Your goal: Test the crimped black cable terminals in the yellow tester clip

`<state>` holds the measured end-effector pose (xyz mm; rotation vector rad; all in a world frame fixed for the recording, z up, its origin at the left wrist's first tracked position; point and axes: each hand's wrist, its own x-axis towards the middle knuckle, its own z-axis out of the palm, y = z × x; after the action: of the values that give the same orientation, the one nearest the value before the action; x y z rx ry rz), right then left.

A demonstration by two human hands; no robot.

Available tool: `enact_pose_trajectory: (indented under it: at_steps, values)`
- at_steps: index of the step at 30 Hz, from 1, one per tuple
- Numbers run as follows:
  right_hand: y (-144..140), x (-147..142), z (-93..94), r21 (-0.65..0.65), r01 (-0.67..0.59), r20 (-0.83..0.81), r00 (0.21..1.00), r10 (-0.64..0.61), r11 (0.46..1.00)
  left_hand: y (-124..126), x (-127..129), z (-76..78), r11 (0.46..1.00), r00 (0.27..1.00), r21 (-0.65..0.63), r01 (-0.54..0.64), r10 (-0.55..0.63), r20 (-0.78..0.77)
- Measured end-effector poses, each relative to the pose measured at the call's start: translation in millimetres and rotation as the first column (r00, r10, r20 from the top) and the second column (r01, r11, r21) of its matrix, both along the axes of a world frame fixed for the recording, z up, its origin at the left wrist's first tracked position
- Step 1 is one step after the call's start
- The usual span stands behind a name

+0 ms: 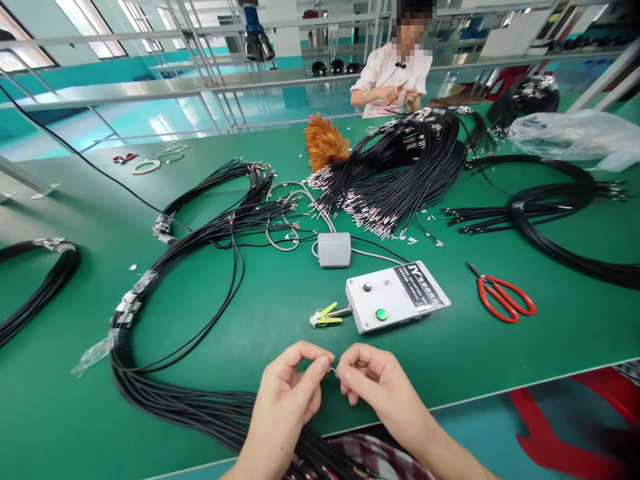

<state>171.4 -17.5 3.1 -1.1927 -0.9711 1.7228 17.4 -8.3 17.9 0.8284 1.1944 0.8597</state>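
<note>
Green surface (280,307) in a workshop, black cable bundles (165,393) curling left of the hands. Left hand (287,393) and right hand (377,387) meet fingertip to fingertip, both pinching a thin wire end (333,371) between them. White tester box (395,295) just beyond the hands, red scissors (503,297) further right. Another person (395,73) works far across.

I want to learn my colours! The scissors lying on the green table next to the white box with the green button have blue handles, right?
Not quite. The scissors have red handles, not blue, as the head view shows. The rest is right: they lie on the green table, to the right of the white box with the green button.
</note>
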Motion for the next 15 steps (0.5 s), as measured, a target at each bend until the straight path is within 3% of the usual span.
enact_pose_trajectory:
  at_steps: [5, 10, 15]
  values:
    - [8, 10, 6.0, 0.004, -0.129, -0.037, 0.991, 0.129, 0.992, 0, -1, 5.2, 0.999, 0.999, -0.006, 0.034, -0.034, -0.028]
    - [13, 10, 6.4, -0.039, -0.182, -0.092, 0.98, 0.178, 0.982, -2, -2, 5.9, 0.997, 0.997, -0.015, 0.075, -0.075, -0.01]
    - [15, 7, -9.9, -0.172, -0.303, -0.36, 0.905, 0.227, 0.937, 2, -4, 10.8, 0.985, 0.984, -0.075, 0.153, -0.145, 0.104]
